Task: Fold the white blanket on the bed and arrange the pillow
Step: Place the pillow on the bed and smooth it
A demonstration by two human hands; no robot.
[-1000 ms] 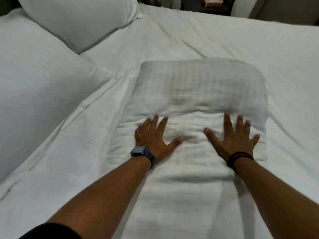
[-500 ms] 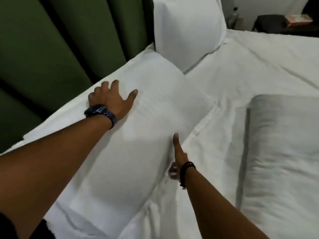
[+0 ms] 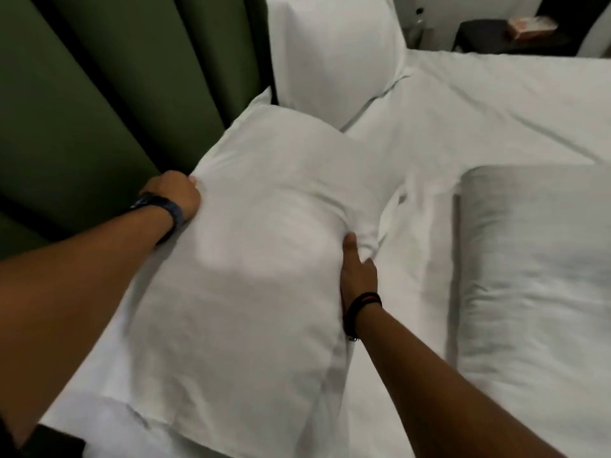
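Note:
A large white pillow [image 3: 258, 259] is raised off the bed in front of me, tilted up toward the headboard. My left hand [image 3: 177, 193], with a dark watch on the wrist, grips its far left edge. My right hand [image 3: 358, 269], with a black band on the wrist, grips its right edge, thumb on top and fingers hidden under bunched fabric. The folded white blanket [image 3: 535, 276] lies flat on the bed at the right, apart from both hands.
A second white pillow [image 3: 334, 51] leans upright against the green padded headboard [image 3: 109, 94] behind. The white bed sheet [image 3: 463, 110] spreads to the right. A dark nightstand [image 3: 486, 38] with a small box stands past the bed's far side.
Both hands left the folded blanket and went to the pillow on the left. From resting on and beside it, they now grip its two sides and have raised it.

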